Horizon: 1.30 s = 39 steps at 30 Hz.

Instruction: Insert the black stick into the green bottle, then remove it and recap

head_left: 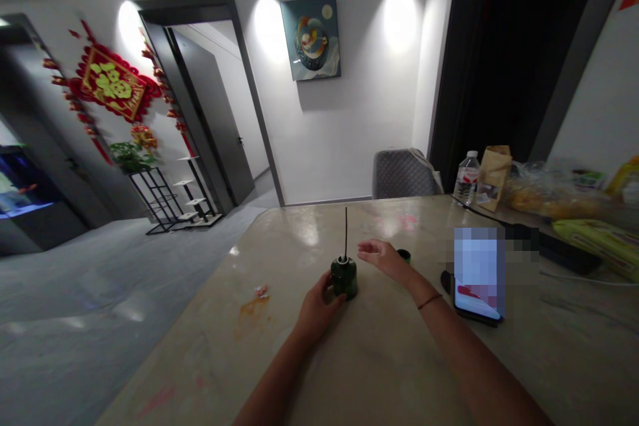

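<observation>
A small dark green diffuser bottle stands upright on the table. One thin dark reed stick rises almost straight out of its pale-ringed neck. My left hand wraps round the bottle's left and near side, the thumb low on its front. To the right of the stick, apart from it, hovers my right hand, fingers stretched out to the left with nothing visible in them. A dark green cap sits just behind my right wrist, partly hidden by it.
A lit phone lies right of my right forearm. Farther right are a water bottle, a paper bag, a black power strip with a cable, and a green-yellow packet. A grey chair stands behind the table.
</observation>
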Each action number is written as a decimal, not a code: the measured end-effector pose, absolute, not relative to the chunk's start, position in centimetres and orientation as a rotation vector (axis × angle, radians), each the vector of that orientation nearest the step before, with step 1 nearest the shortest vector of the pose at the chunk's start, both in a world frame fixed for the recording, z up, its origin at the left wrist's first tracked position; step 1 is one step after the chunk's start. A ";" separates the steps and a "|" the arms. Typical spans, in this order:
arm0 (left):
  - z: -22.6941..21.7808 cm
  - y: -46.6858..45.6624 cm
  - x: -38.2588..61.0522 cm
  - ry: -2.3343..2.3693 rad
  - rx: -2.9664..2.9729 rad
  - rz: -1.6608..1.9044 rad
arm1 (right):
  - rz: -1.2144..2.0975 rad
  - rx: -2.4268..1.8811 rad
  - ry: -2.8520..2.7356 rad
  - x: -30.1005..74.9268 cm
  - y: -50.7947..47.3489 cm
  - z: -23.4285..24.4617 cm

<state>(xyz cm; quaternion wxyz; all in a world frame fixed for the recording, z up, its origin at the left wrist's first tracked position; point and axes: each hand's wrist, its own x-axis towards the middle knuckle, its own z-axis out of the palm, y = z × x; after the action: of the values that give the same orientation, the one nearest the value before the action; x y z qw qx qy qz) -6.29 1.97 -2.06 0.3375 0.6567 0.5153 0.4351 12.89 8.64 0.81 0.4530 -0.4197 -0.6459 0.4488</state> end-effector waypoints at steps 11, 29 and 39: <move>-2.8 2.3 -6.7 1.358 1.775 1.170 | 1.261 -1.011 -1.952 11.4 7.1 0.2; -3.5 3.6 -9.4 1.552 1.153 1.649 | 1.319 -0.965 -1.743 9.7 6.8 -2.9; -3.5 3.3 -8.9 1.605 1.174 1.593 | 1.502 -0.862 -1.526 10.6 10.7 -3.6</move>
<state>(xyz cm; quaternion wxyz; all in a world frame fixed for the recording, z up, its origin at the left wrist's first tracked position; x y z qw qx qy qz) -8.93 3.27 -3.50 0.2925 0.4406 0.6023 0.5979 10.56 10.71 -3.62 0.4046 -0.3413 -0.6046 0.5952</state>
